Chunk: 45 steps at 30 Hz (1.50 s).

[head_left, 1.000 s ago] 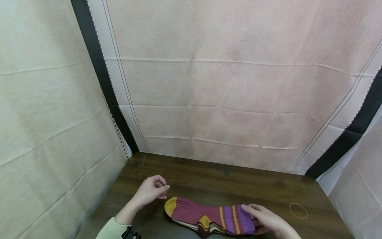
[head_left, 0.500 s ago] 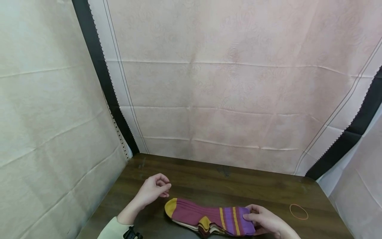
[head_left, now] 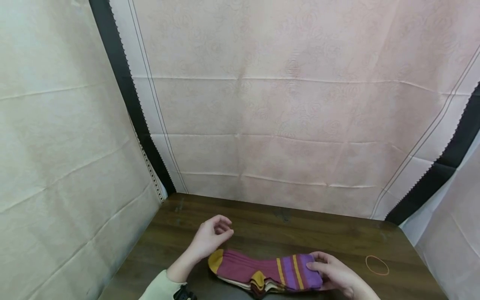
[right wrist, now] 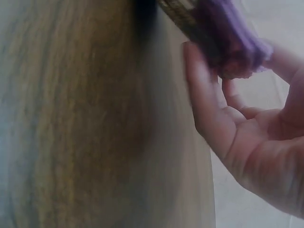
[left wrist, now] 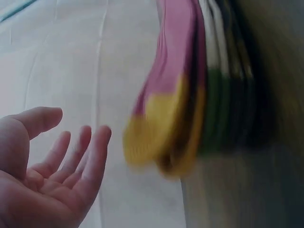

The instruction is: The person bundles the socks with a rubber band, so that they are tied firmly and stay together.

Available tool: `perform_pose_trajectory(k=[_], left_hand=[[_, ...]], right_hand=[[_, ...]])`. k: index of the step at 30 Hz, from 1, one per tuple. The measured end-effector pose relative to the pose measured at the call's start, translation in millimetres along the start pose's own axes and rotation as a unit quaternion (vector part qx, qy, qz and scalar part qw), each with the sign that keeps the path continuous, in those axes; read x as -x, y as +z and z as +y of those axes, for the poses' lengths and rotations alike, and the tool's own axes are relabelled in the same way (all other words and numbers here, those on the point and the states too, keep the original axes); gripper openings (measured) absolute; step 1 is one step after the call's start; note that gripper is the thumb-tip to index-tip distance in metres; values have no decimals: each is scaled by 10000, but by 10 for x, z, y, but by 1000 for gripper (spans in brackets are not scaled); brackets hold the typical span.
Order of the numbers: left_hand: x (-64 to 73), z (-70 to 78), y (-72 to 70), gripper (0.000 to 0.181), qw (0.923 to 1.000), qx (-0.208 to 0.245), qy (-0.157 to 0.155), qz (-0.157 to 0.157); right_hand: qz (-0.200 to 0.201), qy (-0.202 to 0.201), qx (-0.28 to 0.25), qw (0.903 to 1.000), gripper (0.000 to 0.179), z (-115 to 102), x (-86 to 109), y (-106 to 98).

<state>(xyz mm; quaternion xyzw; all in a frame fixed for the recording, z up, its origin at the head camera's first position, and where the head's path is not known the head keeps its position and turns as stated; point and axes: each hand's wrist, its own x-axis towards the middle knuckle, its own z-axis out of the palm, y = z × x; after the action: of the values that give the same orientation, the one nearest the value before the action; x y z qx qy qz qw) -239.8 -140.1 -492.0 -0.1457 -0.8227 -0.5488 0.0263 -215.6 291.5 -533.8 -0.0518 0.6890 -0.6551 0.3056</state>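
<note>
A stack of several socks (head_left: 251,266) lies on the table, toes to the left and cuffs to the right. The top sock is maroon with a yellow toe and heel and a purple-and-yellow striped cuff; green, cream and dark toes (left wrist: 218,114) show beneath it in the left wrist view. At the cuff end my right hand (head_left: 335,275) grips the stack, thumb on top and fingers below. My left hand (head_left: 210,239) hovers just above and behind the toe end, loosely curled around nothing and apart from the socks.
On the brown wooden table (head_left: 285,229), a thin orange rubber band (head_left: 377,265) lies to the right of my right hand. Pale cloth sheets (head_left: 262,125) hang behind the table and along both sides.
My left hand has moved right, over toward the sock toes, and its fingers have opened a little. The right thumb has shifted slightly on the cuff; the socks lie almost where they were.
</note>
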Motion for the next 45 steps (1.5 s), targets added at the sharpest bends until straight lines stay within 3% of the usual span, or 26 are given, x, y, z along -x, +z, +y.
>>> perform_pose_trajectory(k=[3, 7, 10, 12, 14, 17, 21, 25, 30, 37, 42, 45], left_hand=[[3, 140, 295, 23, 9977, -252, 600, -174], [41, 352, 788, 36, 9882, -512, 1108, -922], [77, 451, 1123, 48, 9782, -994, 1060, -1481], [100, 474, 1302, 55, 9707, -1469, 939, -1656], [114, 467, 1446, 59, 9619, -1986, 875, -1665], [124, 431, 1615, 66, 9479, -2709, 905, -1408], [123, 399, 1736, 72, 9373, -3167, 888, -1154], [108, 371, 1797, 76, 9317, -3393, 759, -1054], [84, 302, 1898, 78, 9248, -3688, 630, -689], [40, 274, 1921, 65, 9341, -3501, 487, -509], [37, 257, 1874, 45, 9457, -3159, 598, -483], [34, 248, 1844, 37, 9488, -3045, 711, -439]], right_hand=[[188, -69, -107, 9997, 54, -27, -26, 4], [596, -110, -199, 9980, 61, -104, -110, 15], [821, -164, -221, 9962, 64, -161, -186, 28], [926, -194, -239, 9952, 66, -189, -227, 46], [1000, -224, -262, 9944, 66, -207, -256, 69], [1157, -188, -321, 9926, 66, -223, -284, 110], [1295, -175, -401, 9906, 69, -228, -295, 127], [1273, -212, -474, 9905, 68, -227, -298, 128], [1114, -223, -547, 9920, 65, -228, -301, 136], [1045, -290, -518, 9928, 61, -234, -296, 116], [1137, -194, -368, 9926, 57, -203, -289, 49], [1110, -225, -289, 9931, 58, -174, -266, -15]])
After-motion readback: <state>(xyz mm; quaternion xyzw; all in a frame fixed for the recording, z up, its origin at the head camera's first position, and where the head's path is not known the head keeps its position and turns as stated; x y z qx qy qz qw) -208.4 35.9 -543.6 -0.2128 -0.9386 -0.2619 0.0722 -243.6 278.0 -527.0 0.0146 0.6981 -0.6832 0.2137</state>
